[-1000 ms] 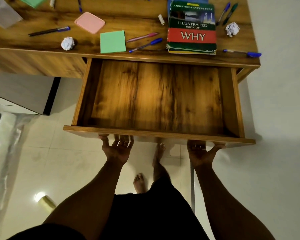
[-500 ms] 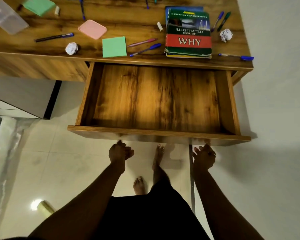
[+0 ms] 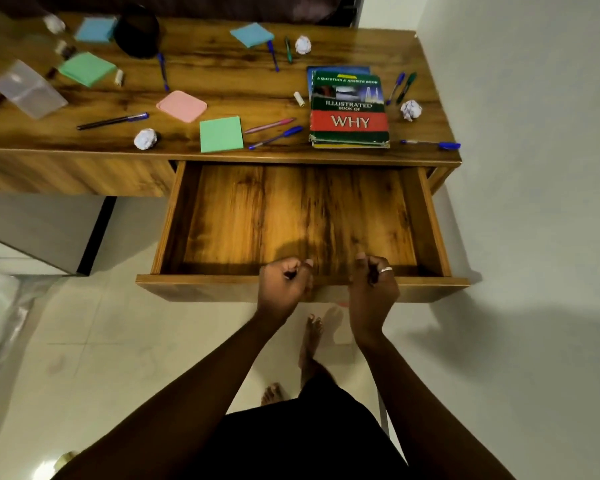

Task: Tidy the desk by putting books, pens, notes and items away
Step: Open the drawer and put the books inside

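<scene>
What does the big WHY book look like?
The WHY book is closed and lies flat near the right end of the wooden desk, just behind the open drawer. Its cover is green with a red band and white letters. It rests on a blue book whose top edge peeks out. Nothing lies on it.

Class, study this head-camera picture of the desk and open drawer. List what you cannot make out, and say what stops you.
- Head view: the blue book lies under the WHY book, which hides its title.
- Head view: the dark round object at the far edge of the desk is too dark to identify.
- Head view: the clear box is blurred; its contents are unclear.
- Head view: the desk runs past the picture's left edge.
</scene>
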